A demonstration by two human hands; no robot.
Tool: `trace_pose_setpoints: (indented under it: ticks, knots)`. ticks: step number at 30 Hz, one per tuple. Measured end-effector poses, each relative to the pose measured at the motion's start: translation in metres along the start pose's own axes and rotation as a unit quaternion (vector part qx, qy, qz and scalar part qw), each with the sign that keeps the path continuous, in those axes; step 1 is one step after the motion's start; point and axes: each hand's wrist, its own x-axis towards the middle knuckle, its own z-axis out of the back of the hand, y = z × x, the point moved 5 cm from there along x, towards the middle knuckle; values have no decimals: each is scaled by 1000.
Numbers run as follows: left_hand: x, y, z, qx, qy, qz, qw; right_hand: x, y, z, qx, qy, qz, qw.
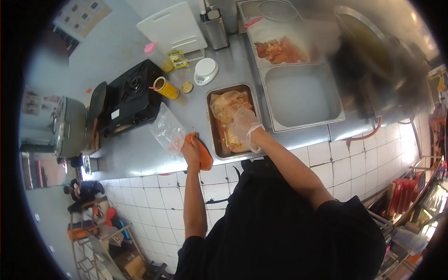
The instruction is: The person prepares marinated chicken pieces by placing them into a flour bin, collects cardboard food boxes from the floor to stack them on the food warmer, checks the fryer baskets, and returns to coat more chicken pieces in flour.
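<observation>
A clear plastic glove covers my right hand (241, 122), which reaches into a steel tray (216, 135) of raw, pale meat pieces (234, 140). Its fingers are hidden by the glove and a crumpled clear bag (225, 103) in the tray. To the left of the tray, my bare left hand (189, 150) is closed at the lower end of a clear plastic bag (167, 127). An orange cloth (203, 155) lies against that hand, at the counter's front edge.
Left along the counter (133, 158) stand a black stove (135, 93), yellow can (166, 88) and white scale (206, 71). On the right are an inset steel pan (303, 95) and meat pieces (282, 51). A person (84, 190) is at far lower left.
</observation>
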Motion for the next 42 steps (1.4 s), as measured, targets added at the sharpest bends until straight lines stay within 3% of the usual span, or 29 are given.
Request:
trace_pose_setpoints:
  ticks: [3,5,6,9,15,19,22,25,28,37,42]
  knots:
    - [-15,10,-13,-189,44,41,980,-25,15,29,114,-5,52,992]
    - [-35,-34,8,-110,85,16,990,-53,19,58,150,-33,106,983]
    - [-44,-67,23,-72,103,4,992,-65,14,68,210,-42,74,974]
    - [-65,-135,52,-240,145,222,934,-94,-6,99,325,-76,-15,942]
    - [-50,-234,35,-443,182,132,868,-135,-64,125,486,-187,-124,845]
    - [-27,-252,-30,-436,189,73,877,-150,-74,156,535,-250,-109,799]
    - [-35,-281,-68,-330,195,12,924,-159,-74,170,523,-277,-117,798]
    - [-39,-264,-136,-275,191,-102,937,-164,-79,172,530,-282,-112,791]
    - [-36,-276,-156,-108,81,-193,972,-167,-83,172,546,-285,-112,779]
    - [14,-286,-182,-64,-19,-213,975,-170,-98,182,530,-307,-109,783]
    - [64,-293,-197,-56,-50,-175,982,-168,-103,184,524,-314,-108,784]
